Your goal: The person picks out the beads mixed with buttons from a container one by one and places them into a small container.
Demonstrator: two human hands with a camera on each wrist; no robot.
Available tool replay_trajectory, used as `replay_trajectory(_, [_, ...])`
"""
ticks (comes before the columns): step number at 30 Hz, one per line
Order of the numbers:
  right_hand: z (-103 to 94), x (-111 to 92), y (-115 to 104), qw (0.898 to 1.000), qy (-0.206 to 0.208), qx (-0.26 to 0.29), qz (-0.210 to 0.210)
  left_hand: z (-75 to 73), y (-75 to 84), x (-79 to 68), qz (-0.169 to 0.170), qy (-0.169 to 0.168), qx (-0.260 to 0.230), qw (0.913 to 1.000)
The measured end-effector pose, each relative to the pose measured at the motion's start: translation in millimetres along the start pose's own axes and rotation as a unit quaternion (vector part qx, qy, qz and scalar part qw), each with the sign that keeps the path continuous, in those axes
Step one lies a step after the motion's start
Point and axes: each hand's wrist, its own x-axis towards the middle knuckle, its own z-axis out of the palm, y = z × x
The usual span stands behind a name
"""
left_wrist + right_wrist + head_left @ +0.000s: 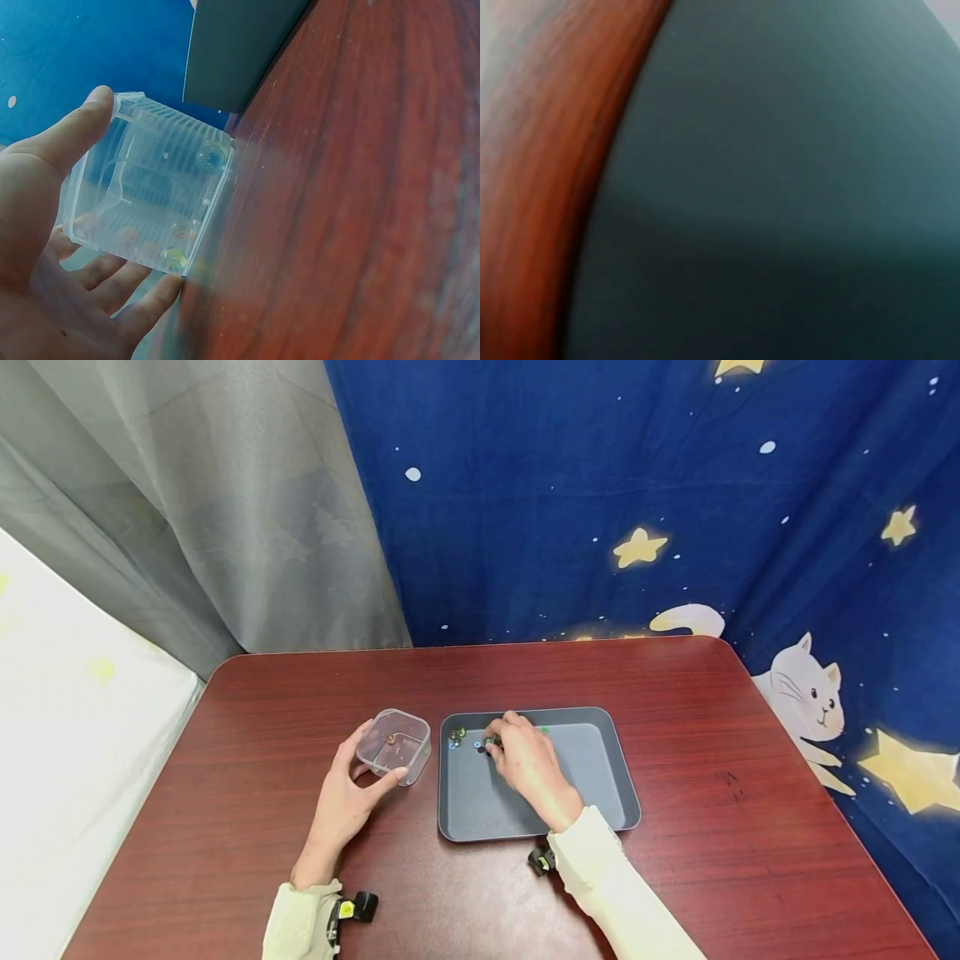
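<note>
A clear plastic container (400,770) stands on the table left of the tray. My left hand (350,802) grips it, thumb on the near side and fingers round the far side. In the left wrist view, a bluish marble (211,157) and a yellowish marble (175,259) show through its wall. My right hand (528,764) reaches into the grey tray (487,810), fingers curled down round a greenish marble (491,741). Several glass marbles (457,737) lie beside it in the tray's far left corner. The right wrist view shows only blurred tray surface and table, no fingers.
The reddish-brown wooden table (720,843) extends round the tray and container. A green marble (545,730) lies by the tray's far wall, right of my hand. Behind the table hang a grey curtain (247,510) and a blue star-patterned curtain (525,527).
</note>
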Motion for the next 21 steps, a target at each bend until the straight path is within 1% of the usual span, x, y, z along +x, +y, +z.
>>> replay_trajectory(12, [-4.7, 4.0, -4.9, 0.999, 0.023, 0.026, -0.020, -0.8, 1.1, 0.9, 0.003, 0.002, 0.000, 1.0000])
replay_trajectory(21, [-6.8, 5.4, -9.5, 0.997, 0.056, 0.047, -0.038, 0.3, 0.1, 0.0, 0.000, 0.005, -0.005, 1.0000])
